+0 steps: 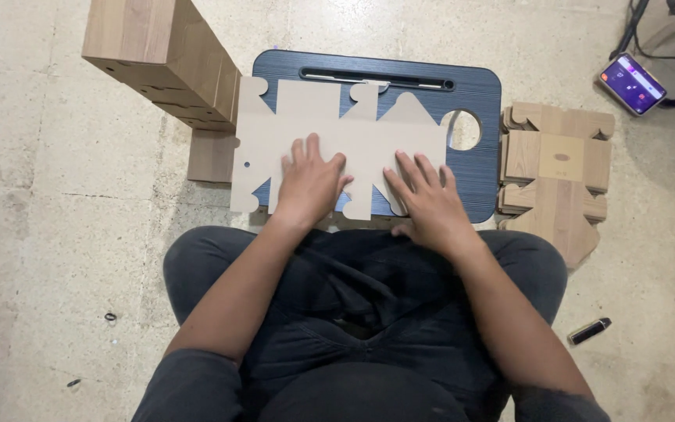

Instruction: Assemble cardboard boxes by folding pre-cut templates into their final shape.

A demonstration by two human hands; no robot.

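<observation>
- The person's lap in dark trousers [353, 312] is nearest, on the floor [41, 234].
- The blue lap table [478, 90] lies in front.
- The flat cardboard cutout [314, 117] lies on it, long axis left to right.
- The left hand [308, 184] and right hand [430, 199] press flat on the cutout's near edge, fingers spread, gripping nothing.

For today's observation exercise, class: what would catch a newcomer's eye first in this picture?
First, the flat die-cut cardboard blank spread over a dark blue lap tray on the floor, with the left hand and right hand pressed flat on it. Next, the tall stack of folded wood-print boxes at upper left, and the pile of unfolded blanks to the right of the tray.
</observation>
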